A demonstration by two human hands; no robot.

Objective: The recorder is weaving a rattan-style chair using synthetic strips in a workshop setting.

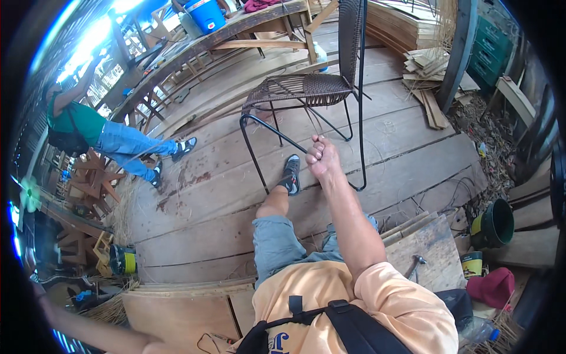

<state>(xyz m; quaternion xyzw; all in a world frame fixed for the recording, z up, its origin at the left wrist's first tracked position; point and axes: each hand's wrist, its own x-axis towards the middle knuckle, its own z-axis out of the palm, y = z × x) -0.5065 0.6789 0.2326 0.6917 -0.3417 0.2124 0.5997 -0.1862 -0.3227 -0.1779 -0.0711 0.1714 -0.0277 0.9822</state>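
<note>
A chair [306, 87] with a black metal frame and a seat and back woven of dark brown strands stands in front of me. My right hand [321, 156] is closed in a fist just below the seat, beside the chair's legs. Thin brown strands [312, 120] hang from the seat's underside down to this fist, and the hand seems to grip their ends. My left arm [100, 323] stretches out to the lower left. Its hand is lost in the dark rim of the picture.
A person in a green shirt [88, 125] stands at the left by a long wooden workbench [247, 22] bearing a blue bucket [206, 16]. Stacked boards [401, 26] lie at the far right. Close by are a hammer [416, 265], a dark bucket [494, 223] and a red cap [492, 287].
</note>
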